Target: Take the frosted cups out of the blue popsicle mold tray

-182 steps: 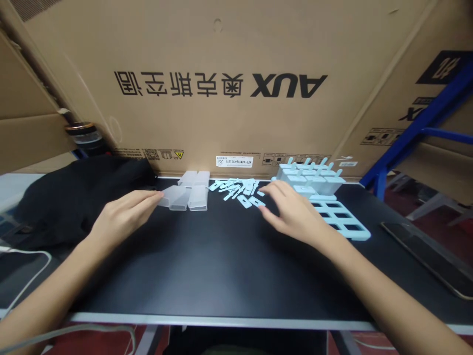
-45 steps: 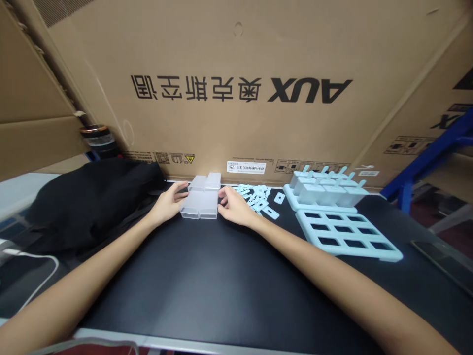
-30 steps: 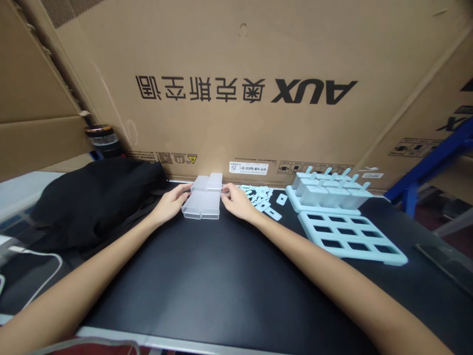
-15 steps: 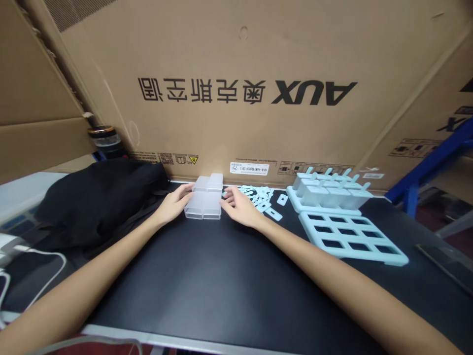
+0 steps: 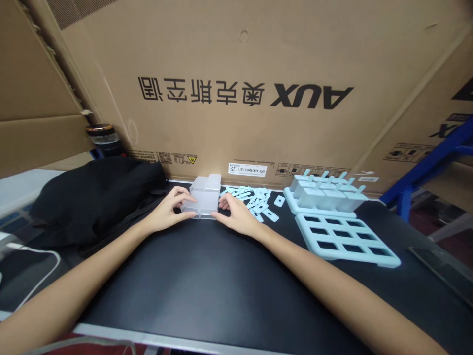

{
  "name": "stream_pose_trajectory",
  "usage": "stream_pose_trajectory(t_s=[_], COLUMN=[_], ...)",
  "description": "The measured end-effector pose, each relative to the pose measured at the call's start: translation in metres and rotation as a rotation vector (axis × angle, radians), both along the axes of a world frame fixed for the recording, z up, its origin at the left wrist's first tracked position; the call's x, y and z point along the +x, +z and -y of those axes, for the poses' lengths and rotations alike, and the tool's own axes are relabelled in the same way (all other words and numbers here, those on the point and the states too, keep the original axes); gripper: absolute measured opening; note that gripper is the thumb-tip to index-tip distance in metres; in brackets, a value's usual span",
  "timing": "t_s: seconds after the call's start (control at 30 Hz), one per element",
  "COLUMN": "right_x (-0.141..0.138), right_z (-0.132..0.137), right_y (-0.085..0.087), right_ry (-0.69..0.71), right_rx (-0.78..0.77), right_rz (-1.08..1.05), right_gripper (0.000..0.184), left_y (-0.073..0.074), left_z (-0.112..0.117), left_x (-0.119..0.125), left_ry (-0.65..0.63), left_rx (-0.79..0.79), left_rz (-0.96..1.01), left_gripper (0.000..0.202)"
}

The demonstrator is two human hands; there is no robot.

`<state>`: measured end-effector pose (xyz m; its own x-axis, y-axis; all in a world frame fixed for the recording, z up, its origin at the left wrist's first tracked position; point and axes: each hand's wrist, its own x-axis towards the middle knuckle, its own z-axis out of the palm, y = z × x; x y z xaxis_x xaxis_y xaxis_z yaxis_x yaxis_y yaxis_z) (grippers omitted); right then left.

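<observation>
Both hands, left hand (image 5: 167,213) and right hand (image 5: 236,217), loosely cup the frosted cups (image 5: 204,197) on the surface (image 5: 207,276) (nothing lifted). One tray (image 5: 325,196) looks filled, the other tray (image 5: 345,240) sits bare.

The phone (image 5: 443,268) is cut off at the right edge; the label (image 5: 247,169) is unreadable.

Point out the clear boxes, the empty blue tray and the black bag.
clear boxes (image 5: 205,195), head view, front box's top
empty blue tray (image 5: 345,241), head view, middle rib
black bag (image 5: 92,190), head view, centre of fabric
</observation>
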<state>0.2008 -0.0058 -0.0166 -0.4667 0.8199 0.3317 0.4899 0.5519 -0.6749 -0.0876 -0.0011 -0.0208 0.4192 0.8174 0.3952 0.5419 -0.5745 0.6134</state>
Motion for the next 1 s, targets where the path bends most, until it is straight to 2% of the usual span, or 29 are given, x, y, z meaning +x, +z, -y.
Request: stream_pose_trajectory(t_s=[0.47,0.57,0.63,0.73,0.83,0.93,1.0], right_x=[0.000,0.000,0.005,0.030,0.075,0.129,0.161], right_z=[-0.003,0.000,0.002,0.006,0.009,0.016,0.023], right_y=[-0.002,0.004,0.015,0.038,0.064,0.082,0.084], right_ry=[0.016,0.023,0.053,0.045,-0.076,-0.286,-0.502], right_rx=[0.039,0.057,0.082,0.177,0.301,0.352,0.364], right_rz=[0.053,0.083,0.111,0.193,0.338,0.400,0.347], right_gripper=[0.036,0.038,0.042,0.036,0.021,0.015,0.014], left_y=[-0.003,-0.003,-0.003,0.001,0.006,0.010,0.012], left_z=[-0.004,-0.005,-0.005,-0.003,0.001,0.006,0.008], left_x=[0.000,-0.001,-0.002,-0.001,0.001,0.005,0.007], left_ry=[0.014,0.017,0.019,0.035,0.035,0.026,0.023], left_rx=[-0.062,-0.046,-0.009,0.073,0.127,0.178,0.209], left_rz=[0.035,0.017,-0.008,-0.036,-0.007,0.033,0.040], left_gripper=[0.045,0.049,0.050,0.046,0.038,0.029,0.025])
